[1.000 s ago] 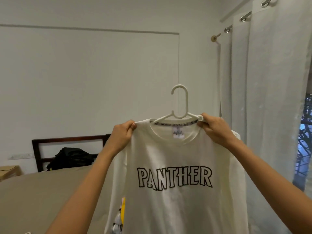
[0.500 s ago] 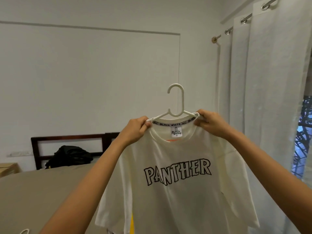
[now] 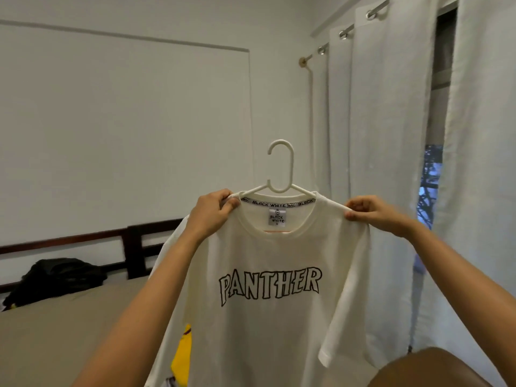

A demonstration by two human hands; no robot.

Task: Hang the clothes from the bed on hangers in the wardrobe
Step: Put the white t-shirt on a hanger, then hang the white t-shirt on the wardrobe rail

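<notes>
From the head camera, the white T-shirt (image 3: 268,317) is already threaded onto the white plastic hanger (image 3: 280,166) and held up in the air in front of the person, above the near edge of the bed (image 3: 69,331). The left hand (image 3: 212,213) pinches the shoulder seam just beside the collar, and the right hand (image 3: 371,213) pinches the other shoulder farther out, its fingers curled on the cloth. This shirt looks nearly dressed. Carrying it to the wardrobe, which is not in view, remains, and a dark bundle (image 3: 55,277) lies by the headboard (image 3: 134,247). The shirt is soft, matte cotton with a ribbed collar and outlined black lettering. The hanger is smooth, thin and round-hooked. A yellow cloth (image 3: 183,356) peeks out below the shirt, and pale curtains (image 3: 391,135) hang in folds on the right.
</notes>
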